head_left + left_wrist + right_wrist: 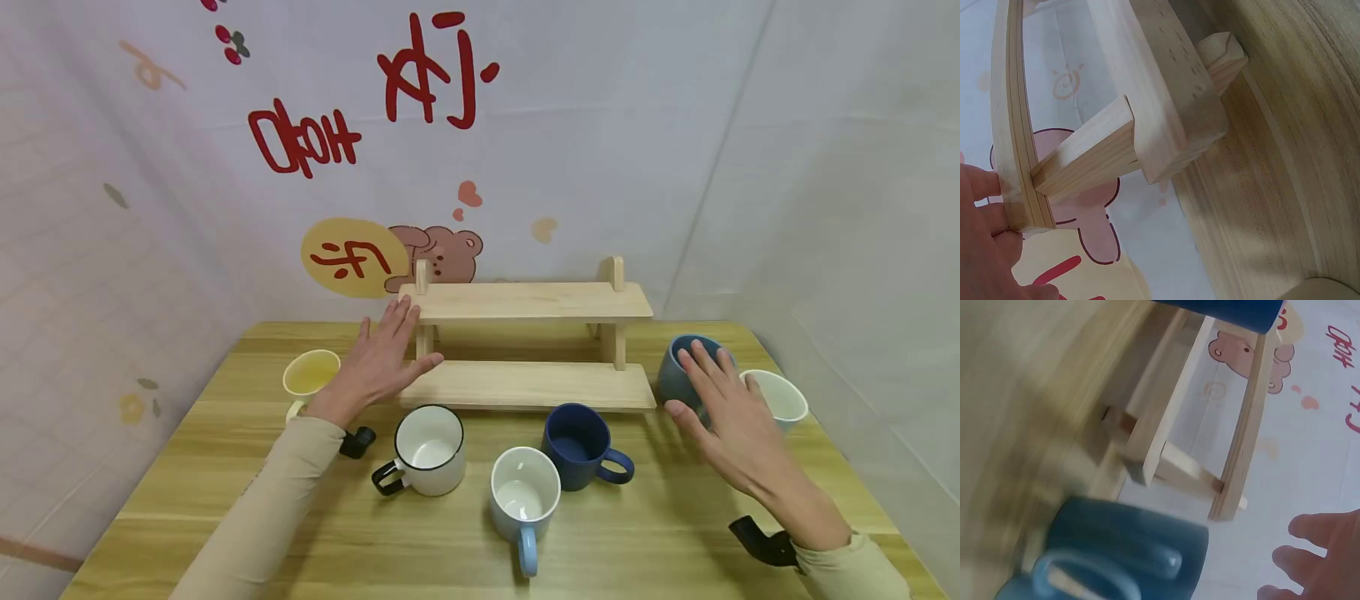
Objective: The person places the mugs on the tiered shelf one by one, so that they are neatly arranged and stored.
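"What's the left hand doing?"

"Its fingers are stretched almost straight, thumb out wide, gripping nothing. In the head view they lie over the left end of the wooden shelf. The left wrist view adds that the fingertips appear up against the end of the upper board, though I can't tell whether they press."

"And the right?"

"The right hand is spread too, holding nothing. From the head it covers part of the teal mug; the right wrist view shows a gap between fingers and mug, plus the mug's handle, which the head view doesn't show."

"How's the room round the edges?"

"Tight on the right: the teal mug stands just beside the shelf's end, with a pale cup close on its other side, near the right edge of the table. In front, there's a gap between the black-rimmed mug and the navy mug; the blue-handled mug sits close beside the navy one, nearer the person."

"Left side?"

"Wider. Tabletop shows between the yellow cup and the shelf, the left hand reaching across."
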The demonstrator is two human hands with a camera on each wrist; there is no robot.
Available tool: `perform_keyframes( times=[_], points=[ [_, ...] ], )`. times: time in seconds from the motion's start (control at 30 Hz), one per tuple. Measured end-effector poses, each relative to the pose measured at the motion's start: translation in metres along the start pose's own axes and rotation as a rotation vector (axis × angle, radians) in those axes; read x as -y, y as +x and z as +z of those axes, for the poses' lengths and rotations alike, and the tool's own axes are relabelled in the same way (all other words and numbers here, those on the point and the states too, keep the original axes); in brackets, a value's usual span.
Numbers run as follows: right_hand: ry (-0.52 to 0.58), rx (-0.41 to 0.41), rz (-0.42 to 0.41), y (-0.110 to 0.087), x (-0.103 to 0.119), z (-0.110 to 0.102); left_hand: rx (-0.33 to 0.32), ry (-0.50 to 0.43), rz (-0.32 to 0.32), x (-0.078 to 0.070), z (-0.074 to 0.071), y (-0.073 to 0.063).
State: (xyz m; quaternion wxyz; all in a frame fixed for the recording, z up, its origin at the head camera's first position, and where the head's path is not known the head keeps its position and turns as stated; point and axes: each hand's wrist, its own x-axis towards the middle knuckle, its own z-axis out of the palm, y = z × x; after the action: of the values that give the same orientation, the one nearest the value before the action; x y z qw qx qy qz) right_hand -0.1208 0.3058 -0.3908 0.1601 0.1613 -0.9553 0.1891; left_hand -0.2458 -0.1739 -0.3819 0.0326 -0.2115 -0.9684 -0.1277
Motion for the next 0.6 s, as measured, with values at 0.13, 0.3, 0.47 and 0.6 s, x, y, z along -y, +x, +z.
perform_keyframes(
  times=[0.13,0.3,0.47,0.6],
  points=[
    [0.020,-0.001,0.002,-0.013,-0.008,-0.009,-0.010,-0.018,0.011,0.001,0.001,0.001],
    [0.020,-0.001,0.006,-0.029,-0.015,-0.016,-0.017,-0.029,0.015,0.001,0.001,0.000],
    [0.065,0.006,0.035,-0.045,-0.021,-0.023,-0.022,-0.034,0.012,-0.001,0.001,0.001],
    [0.140,0.019,0.107,-0.059,-0.025,-0.027,-0.014,-0.034,0.004,-0.003,0.002,0.001]
  ],
)
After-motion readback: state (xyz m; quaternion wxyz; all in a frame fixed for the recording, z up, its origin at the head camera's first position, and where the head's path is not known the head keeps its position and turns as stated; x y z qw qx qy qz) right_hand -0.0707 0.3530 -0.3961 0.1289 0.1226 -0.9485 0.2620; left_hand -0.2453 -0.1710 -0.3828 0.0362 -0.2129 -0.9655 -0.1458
